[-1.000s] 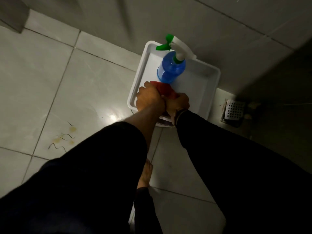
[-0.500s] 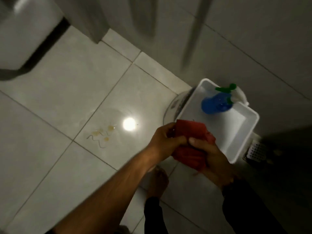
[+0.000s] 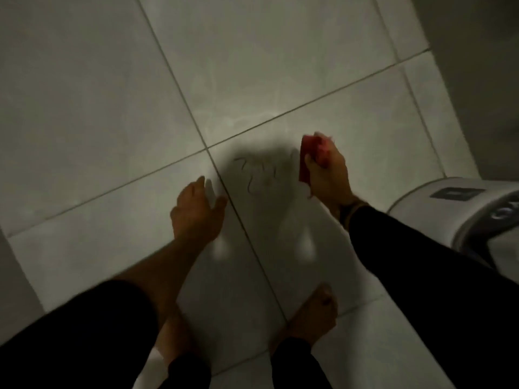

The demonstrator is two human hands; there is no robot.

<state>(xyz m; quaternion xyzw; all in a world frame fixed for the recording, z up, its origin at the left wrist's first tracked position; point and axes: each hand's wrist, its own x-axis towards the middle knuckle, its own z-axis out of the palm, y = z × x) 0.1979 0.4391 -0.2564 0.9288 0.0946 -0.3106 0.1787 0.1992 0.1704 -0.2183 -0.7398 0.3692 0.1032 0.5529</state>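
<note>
— Dim tiled room: the right hand grips a red cloth just beside squiggly marks. The left hand is spread open, holding nothing, low over the floor.
— To wipe well, I'd press the cloth flat and sweep across the marks.
— Glossy grey tiles, bare feet, a white appliance at right.

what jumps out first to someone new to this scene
The red cloth stands out most against the dim grey floor tiles, gripped in the right hand right of centre. Just left of it, dark squiggly marks lie on the tile, with the left hand open beyond them. A white appliance cuts in at the right edge.
</note>
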